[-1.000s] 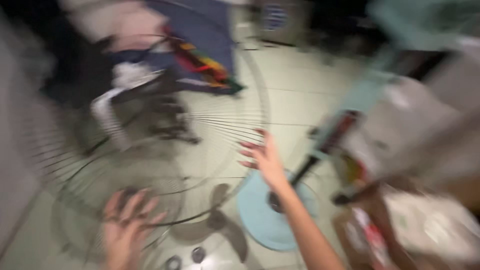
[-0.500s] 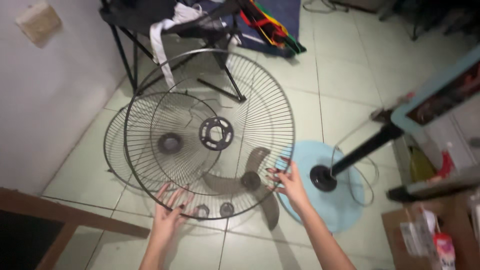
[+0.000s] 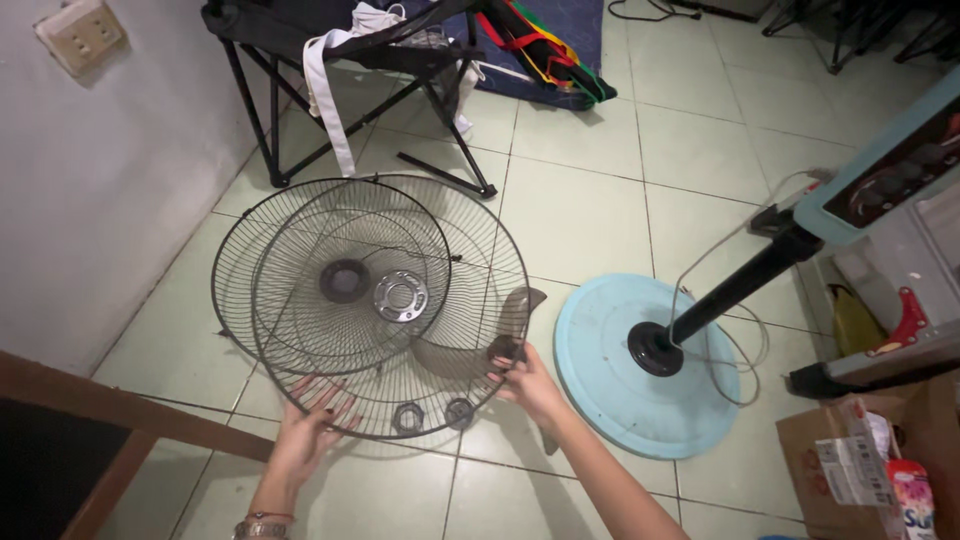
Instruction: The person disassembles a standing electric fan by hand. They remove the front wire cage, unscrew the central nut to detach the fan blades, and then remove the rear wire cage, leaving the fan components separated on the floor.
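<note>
You are gripping the round black wire fan guard [image 3: 390, 300] beside the pale blue round fan base [image 3: 600, 370]: left hand [image 3: 305, 430] fingers spread under its rim, right hand [image 3: 525, 385] fingers pinching its edge.

The grille [image 3: 390, 310] is showing black wire with a silver hub ring. The blade [image 3: 470, 345] is looking smoky grey and see-through. The base [image 3: 610, 390] is showing pale blue, its pole [image 3: 745, 285] black. The floor [image 3: 600, 200] tiles are appearing pale green. The box [image 3: 810, 470] is showing brown, the wall [image 3: 100, 180] grey.
</note>
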